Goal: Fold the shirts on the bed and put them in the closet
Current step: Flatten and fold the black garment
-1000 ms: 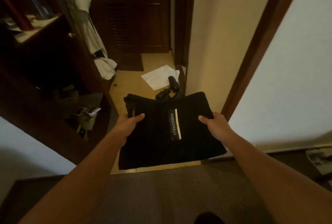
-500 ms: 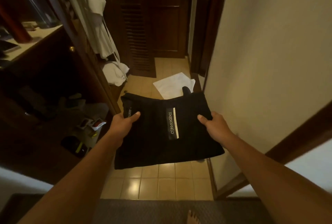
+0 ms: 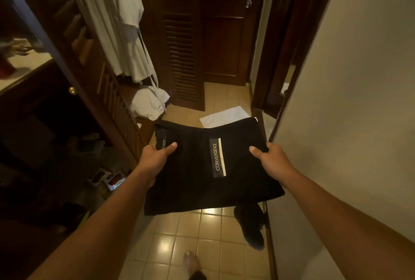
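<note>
Between both hands' grip, folded shirt (image 3: 208,167)

I count one folded black shirt (image 3: 211,167) in my two hands (image 3: 155,158) (image 3: 272,160), one white towel (image 3: 224,116) beyond the shirt, and one dark shoe (image 3: 252,228) below it.

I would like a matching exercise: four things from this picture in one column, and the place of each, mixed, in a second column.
1. folded black shirt
2. white robe
3. white sheet
4. dark shoe

A. hanging at the upper left
B. flat on the tiles beyond the shirt
C. held in the left hand and right hand
D. on the tiles under the shirt's near right corner

Pairs: 1-C, 2-A, 3-B, 4-D
</note>
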